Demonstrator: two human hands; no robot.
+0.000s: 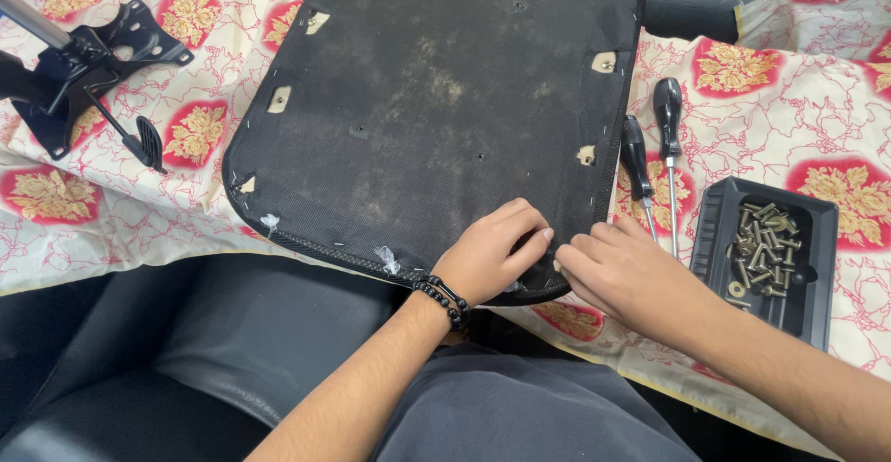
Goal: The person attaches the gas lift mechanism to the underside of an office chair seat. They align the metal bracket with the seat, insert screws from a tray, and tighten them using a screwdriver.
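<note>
We look down at an upturned office-chair seat pan (436,109), its black fabric underside facing us, lying on a floral tablecloth (798,100) with its near edge overhanging our lap. Its long axis seems to run from us toward the far edge, tilted slightly right. Our left hand (487,256), a bead bracelet (444,301) at the wrist, rests half curled on the seat's near right corner, and our right hand (624,275) meets it there, fingers pinched; whether either holds a screw, we cannot tell. We judge the work to be at a fixing point in that corner, needing fine fingertip alignment. Two black-handled screwdrivers (650,151) lie beside the right edge, a black tray of bolts (763,253) beyond them, and the chair's tilt mechanism (88,68) at the cloth's far left.
</note>
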